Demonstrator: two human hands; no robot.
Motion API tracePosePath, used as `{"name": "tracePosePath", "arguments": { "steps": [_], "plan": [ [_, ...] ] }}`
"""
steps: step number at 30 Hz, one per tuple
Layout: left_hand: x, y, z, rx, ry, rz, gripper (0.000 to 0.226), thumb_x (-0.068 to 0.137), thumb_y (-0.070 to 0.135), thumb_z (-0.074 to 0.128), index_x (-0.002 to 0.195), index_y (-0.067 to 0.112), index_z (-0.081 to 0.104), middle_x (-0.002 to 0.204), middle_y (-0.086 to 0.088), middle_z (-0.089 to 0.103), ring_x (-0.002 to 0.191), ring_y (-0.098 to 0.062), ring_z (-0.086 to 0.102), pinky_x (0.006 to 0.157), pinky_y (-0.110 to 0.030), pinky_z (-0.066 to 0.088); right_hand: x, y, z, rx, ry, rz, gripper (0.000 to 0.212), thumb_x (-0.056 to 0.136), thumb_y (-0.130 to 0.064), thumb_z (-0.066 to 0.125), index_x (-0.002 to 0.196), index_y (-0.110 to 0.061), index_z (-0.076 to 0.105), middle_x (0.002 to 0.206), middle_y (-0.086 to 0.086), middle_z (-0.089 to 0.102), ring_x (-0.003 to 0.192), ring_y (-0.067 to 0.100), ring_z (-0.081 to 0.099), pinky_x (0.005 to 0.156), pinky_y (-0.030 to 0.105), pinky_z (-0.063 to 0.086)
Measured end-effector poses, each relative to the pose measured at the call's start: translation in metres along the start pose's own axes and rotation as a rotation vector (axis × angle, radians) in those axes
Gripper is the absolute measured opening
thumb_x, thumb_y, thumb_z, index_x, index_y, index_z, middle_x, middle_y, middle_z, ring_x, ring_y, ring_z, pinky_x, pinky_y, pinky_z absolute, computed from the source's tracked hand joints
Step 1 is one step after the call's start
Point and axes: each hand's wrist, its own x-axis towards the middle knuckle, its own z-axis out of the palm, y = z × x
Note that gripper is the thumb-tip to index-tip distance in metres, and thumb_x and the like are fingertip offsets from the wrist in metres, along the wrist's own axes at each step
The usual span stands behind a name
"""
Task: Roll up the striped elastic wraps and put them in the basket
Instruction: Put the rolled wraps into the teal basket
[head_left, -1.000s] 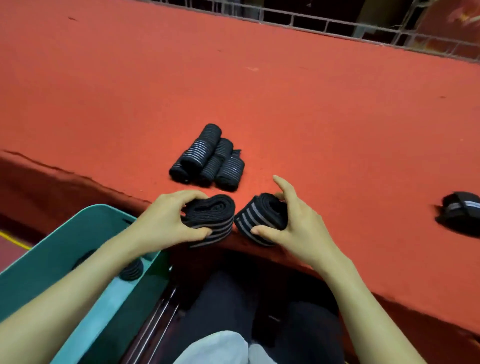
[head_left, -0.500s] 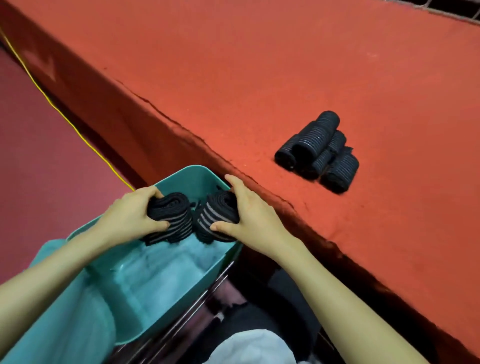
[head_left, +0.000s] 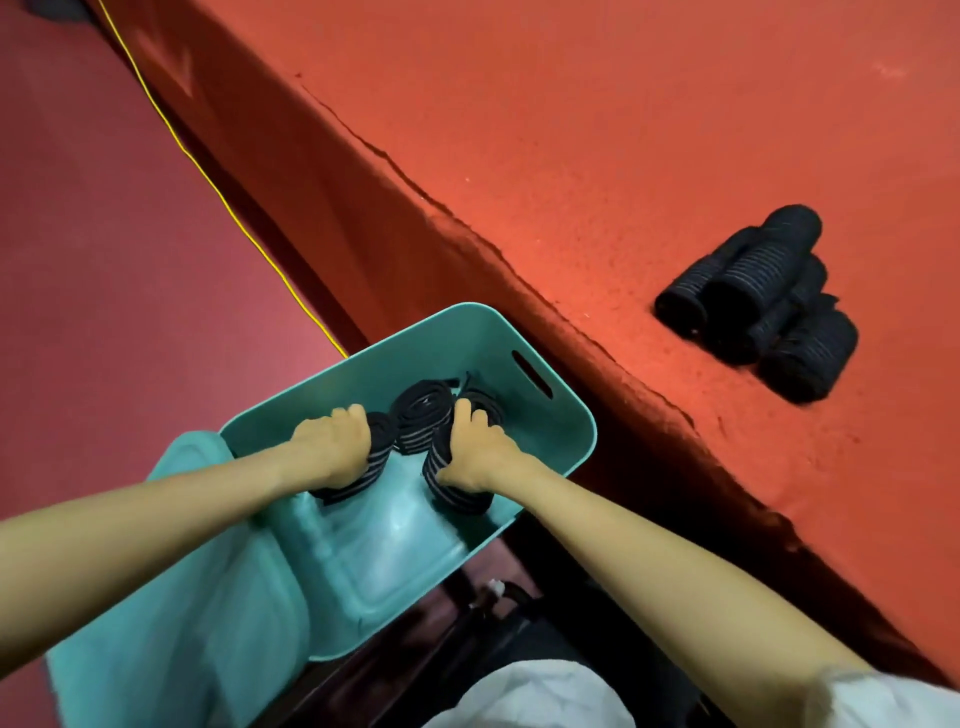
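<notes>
Two hands in basket (head_left: 581, 415), left hand (head_left: 332, 441) gripping left wrap (head_left: 359, 480), right hand (head_left: 475, 458) gripping right wrap (head_left: 460, 500) near rim

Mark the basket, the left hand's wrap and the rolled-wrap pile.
basket (head_left: 467, 338): head view, far inner wall.
left hand's wrap (head_left: 356, 480): head view, striped lower edge.
rolled-wrap pile (head_left: 810, 358): head view, nearest roll's side.

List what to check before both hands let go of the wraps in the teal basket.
1. Left hand grips the left wrap: ok.
2. Right hand grips the right wrap: ok.
3. Both wraps are inside the basket walls: ok.
4. Wraps rest on the basket floor: cannot tell.
5. Held rolls show no loose end: cannot tell, the hands cover much of them.
6. Every roll is in the basket: not ok, a pile of rolls lies on the red surface.
</notes>
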Motion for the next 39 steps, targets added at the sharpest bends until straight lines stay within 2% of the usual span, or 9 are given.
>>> {"name": "tracePosePath", "arguments": {
  "steps": [4, 10, 17, 20, 23, 27, 30, 33, 39],
  "plan": [
    [0.01, -0.002, 0.01, 0.048, -0.025, 0.001, 0.029, 0.095, 0.021, 0.049, 0.117, 0.006, 0.037, 0.126, -0.014, 0.05, 0.115, -0.032, 0.054, 0.085, -0.037, 0.04, 0.015, -0.003, 0.009, -0.087, 0.002, 0.015, 0.072, 0.087, -0.021, 0.064, 0.138, -0.008, 0.015, 0.134, 0.022, 0.038, 0.118, 0.041, 0.045, 0.088, 0.042, 0.04],
    [0.016, 0.006, 0.02, 0.295, 0.065, 0.126, 0.03, 0.099, 0.022, 0.043, 0.12, 0.002, 0.036, 0.102, -0.009, 0.051, 0.106, -0.024, 0.059, 0.074, -0.032, 0.043, 0.026, -0.011, 0.012, -0.361, 0.107, -0.088, 0.065, 0.087, -0.017, 0.059, 0.136, -0.001, 0.02, 0.122, 0.021, 0.053, 0.116, 0.034, 0.042, 0.078, 0.034, 0.033],
    [0.025, 0.007, 0.021, 0.64, 0.032, 0.231, 0.039, 0.103, 0.021, 0.034, 0.134, -0.002, 0.04, 0.126, -0.013, 0.04, 0.108, -0.029, 0.058, 0.078, -0.036, 0.054, 0.036, -0.013, 0.021, -0.423, 0.12, -0.071, 0.072, 0.085, -0.017, 0.063, 0.138, 0.002, 0.018, 0.12, 0.02, 0.055, 0.112, 0.032, 0.05, 0.072, 0.033, 0.035],
    [0.026, 0.007, 0.017, 0.601, 0.08, 0.219, 0.036, 0.103, 0.022, 0.035, 0.131, 0.0, 0.04, 0.123, -0.011, 0.045, 0.104, -0.025, 0.061, 0.067, -0.028, 0.05, 0.037, -0.013, 0.023, -0.423, 0.141, -0.072, 0.074, 0.085, -0.016, 0.063, 0.138, 0.002, 0.015, 0.117, 0.02, 0.056, 0.109, 0.031, 0.051, 0.07, 0.032, 0.037],
    [0.026, 0.005, 0.019, 0.514, 0.123, 0.169, 0.031, 0.099, 0.016, 0.039, 0.124, -0.002, 0.035, 0.095, -0.011, 0.053, 0.088, -0.021, 0.066, 0.047, -0.026, 0.031, 0.038, -0.012, 0.023, -0.41, 0.18, -0.071, 0.075, 0.085, -0.016, 0.065, 0.139, 0.0, 0.015, 0.115, 0.02, 0.056, 0.108, 0.03, 0.051, 0.069, 0.032, 0.037],
    [0.03, 0.001, 0.021, 0.273, 0.086, 0.141, 0.032, 0.091, 0.001, 0.038, 0.121, -0.003, 0.028, 0.105, -0.015, 0.061, 0.09, -0.027, 0.065, 0.06, -0.03, 0.04, 0.037, -0.013, 0.023, -0.421, 0.203, -0.124, 0.071, 0.084, -0.019, 0.069, 0.133, 0.0, 0.022, 0.121, 0.018, 0.05, 0.106, 0.029, 0.052, 0.071, 0.03, 0.035],
    [0.029, -0.003, 0.019, 0.238, 0.049, 0.165, 0.035, 0.088, -0.003, 0.037, 0.121, -0.003, 0.028, 0.101, -0.013, 0.064, 0.087, -0.028, 0.066, 0.053, -0.03, 0.036, 0.037, -0.011, 0.018, -0.383, 0.148, -0.125, 0.08, 0.08, -0.025, 0.075, 0.134, -0.001, 0.021, 0.126, 0.018, 0.045, 0.111, 0.032, 0.05, 0.081, 0.032, 0.042],
    [0.024, -0.006, 0.018, 0.35, 0.082, 0.181, 0.036, 0.09, 0.005, 0.046, 0.122, -0.001, 0.029, 0.1, -0.008, 0.066, 0.088, -0.025, 0.067, 0.044, -0.027, 0.028, 0.034, -0.009, 0.011, -0.335, 0.06, -0.111, 0.095, 0.073, -0.028, 0.081, 0.138, -0.002, 0.018, 0.131, 0.017, 0.04, 0.12, 0.035, 0.043, 0.092, 0.038, 0.043],
    [0.019, -0.005, 0.004, 0.297, 0.089, 0.16, 0.049, 0.086, 0.026, 0.065, 0.117, 0.004, 0.034, 0.106, -0.01, 0.066, 0.096, -0.029, 0.065, 0.062, -0.032, 0.039, 0.028, -0.007, 0.005, -0.378, 0.072, -0.143, 0.088, 0.079, -0.026, 0.076, 0.144, -0.007, 0.019, 0.136, 0.014, 0.038, 0.126, 0.033, 0.039, 0.091, 0.041, 0.043]
  ]
}}
